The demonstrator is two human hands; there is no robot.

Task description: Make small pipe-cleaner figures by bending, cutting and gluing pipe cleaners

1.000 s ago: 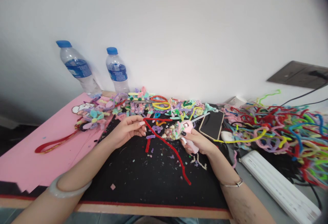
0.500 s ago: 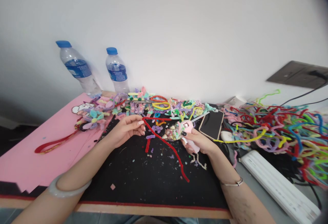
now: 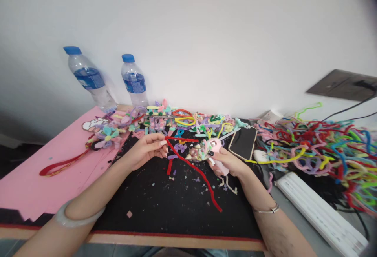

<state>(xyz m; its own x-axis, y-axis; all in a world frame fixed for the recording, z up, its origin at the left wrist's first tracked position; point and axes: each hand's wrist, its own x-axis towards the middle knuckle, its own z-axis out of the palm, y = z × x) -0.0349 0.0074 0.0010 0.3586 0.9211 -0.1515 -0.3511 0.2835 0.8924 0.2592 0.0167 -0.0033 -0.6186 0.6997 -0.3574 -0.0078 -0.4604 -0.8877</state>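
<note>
My left hand (image 3: pixel 151 149) pinches a red pipe cleaner (image 3: pixel 194 167) at its bend, between thumb and forefinger. From there one shorter arm points right, and a longer arm slopes down to the right over the black mat. My right hand (image 3: pixel 225 161) is wrapped round the handle of a pale pink glue gun (image 3: pixel 216 145), its front end towards the left. A pale stick (image 3: pixel 231 133) slants up from behind the gun. Small pipe cleaner scraps (image 3: pixel 197 153) lie close to its front end. A short red piece (image 3: pixel 170 166) rests on the mat below my left hand.
Colourful pipe cleaner pieces (image 3: pixel 159 125) and scissors (image 3: pixel 184 117) line the wall. To the right are a phone (image 3: pixel 243 143), a tangled pipe cleaner heap (image 3: pixel 312 147) and a white keyboard (image 3: pixel 321 214). Two bottles (image 3: pixel 134 82) stand at the back left, near pink sheets (image 3: pixel 59 159).
The red pipe cleaner has shifted slightly right and down, its long end swinging lower, and my left hand has moved a little with it. My right hand stays in place with the glue gun.
</note>
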